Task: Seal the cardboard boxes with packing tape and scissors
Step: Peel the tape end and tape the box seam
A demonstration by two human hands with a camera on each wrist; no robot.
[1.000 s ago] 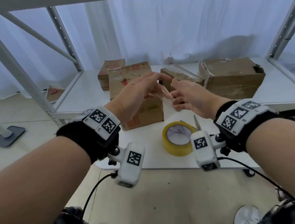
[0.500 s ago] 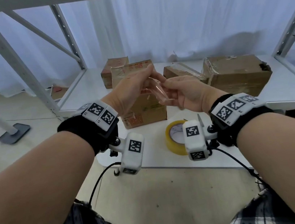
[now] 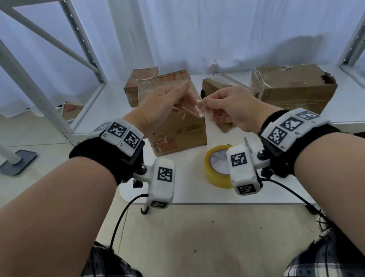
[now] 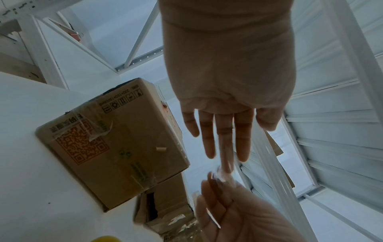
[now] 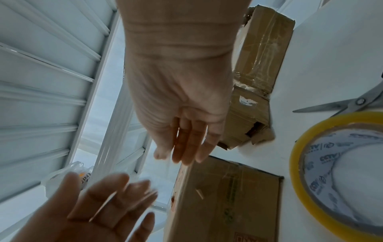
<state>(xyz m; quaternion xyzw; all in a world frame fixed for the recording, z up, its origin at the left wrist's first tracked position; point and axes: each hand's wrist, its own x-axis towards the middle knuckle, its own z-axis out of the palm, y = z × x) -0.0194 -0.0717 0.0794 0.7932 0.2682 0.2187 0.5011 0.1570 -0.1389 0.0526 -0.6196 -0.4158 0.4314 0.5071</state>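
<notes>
1. Tape strip [image 3: 192,110]: a clear, cut piece held in the air between both hands, above the front box and apart from it. It looks twisted or stuck to itself.
2. Left hand [image 3: 161,112]: fingers pinch the strip's left end; in the left wrist view the strip lies along the middle finger [image 4: 225,147].
3. Right hand [image 3: 231,108]: thumb and fingertips pinch the strip's right end.
4. Front box [image 3: 173,113]: upright on the white surface [image 3: 321,165], at 12 o'clock from the person, with old tape on its faces. Three more boxes stand behind it, from 11 to 2 o'clock.
5. Tape roll [image 3: 217,168]: yellow, on the surface at 5 o'clock from the front box.
6. Scissors [image 5: 342,103]: lying on the surface, just beside the roll.
7. Step in hand, as judged: straightening the strip before laying it. To do this well, draw the ends apart gently, keep the sticky face off the fingers, then lower one end onto the box seam and smooth along. A folded strip may not recover; cutting a fresh one may serve better.
</notes>
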